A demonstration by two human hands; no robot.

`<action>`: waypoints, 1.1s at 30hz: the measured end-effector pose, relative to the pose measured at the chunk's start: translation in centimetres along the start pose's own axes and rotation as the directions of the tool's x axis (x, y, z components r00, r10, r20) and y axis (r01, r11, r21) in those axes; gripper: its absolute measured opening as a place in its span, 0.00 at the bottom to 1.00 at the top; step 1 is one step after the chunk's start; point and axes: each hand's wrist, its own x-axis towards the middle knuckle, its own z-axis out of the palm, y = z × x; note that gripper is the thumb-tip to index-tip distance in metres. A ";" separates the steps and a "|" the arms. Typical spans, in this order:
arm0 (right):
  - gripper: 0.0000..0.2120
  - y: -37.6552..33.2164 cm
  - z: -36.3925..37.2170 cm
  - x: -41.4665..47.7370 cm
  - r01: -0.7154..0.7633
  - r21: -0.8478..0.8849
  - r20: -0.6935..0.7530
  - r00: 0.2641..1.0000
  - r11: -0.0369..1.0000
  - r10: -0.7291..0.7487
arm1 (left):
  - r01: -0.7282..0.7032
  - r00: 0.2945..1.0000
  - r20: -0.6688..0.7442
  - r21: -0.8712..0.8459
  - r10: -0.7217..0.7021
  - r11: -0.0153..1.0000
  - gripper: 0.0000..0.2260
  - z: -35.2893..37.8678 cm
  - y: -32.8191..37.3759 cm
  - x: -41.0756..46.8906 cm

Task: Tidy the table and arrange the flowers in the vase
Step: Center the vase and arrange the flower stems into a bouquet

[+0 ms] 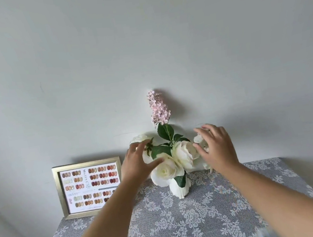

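A small white vase (180, 189) stands near the back of the table and holds several white roses (184, 153) with green leaves. A tall pink flower spike (158, 107) rises above them. My left hand (138, 162) is at the left side of the bunch, fingers spread and touching the white blooms there. On the right side my right hand (216, 145) curves its spread fingers around a white rose (198, 139). Neither hand visibly grips a stem.
A gold-framed colour chart (89, 188) leans against the wall at the back left. The table wears a grey lace cloth (189, 226). A pale object (262, 236) peeks in at the bottom right edge. A dark shape stands beyond the table's right side.
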 end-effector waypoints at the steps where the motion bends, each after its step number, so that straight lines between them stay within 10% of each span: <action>1: 0.24 0.3 0.0 -0.1 -0.056 0.004 -0.006 0.998 0.998 0.056 | 0.022 1.000 -0.010 0.002 -0.022 1.000 0.33 -0.1 -0.2 0.4; 10: 0.32 2.1 3.0 -2.9 -0.511 0.415 0.325 0.856 0.753 0.401 | 0.314 0.949 0.041 -0.111 -0.312 0.943 0.33 0.7 -2.4 4.2; 20: 0.15 2.8 4.8 -0.7 -0.395 0.473 0.133 0.916 0.787 0.380 | 0.540 0.838 0.157 -0.380 -0.523 0.751 0.32 3.0 -2.6 7.8; 33: 0.13 2.3 5.0 3.6 -0.301 0.481 0.018 0.942 0.823 0.334 | 0.485 0.839 0.093 -0.575 -0.536 0.659 0.13 2.4 -1.8 7.7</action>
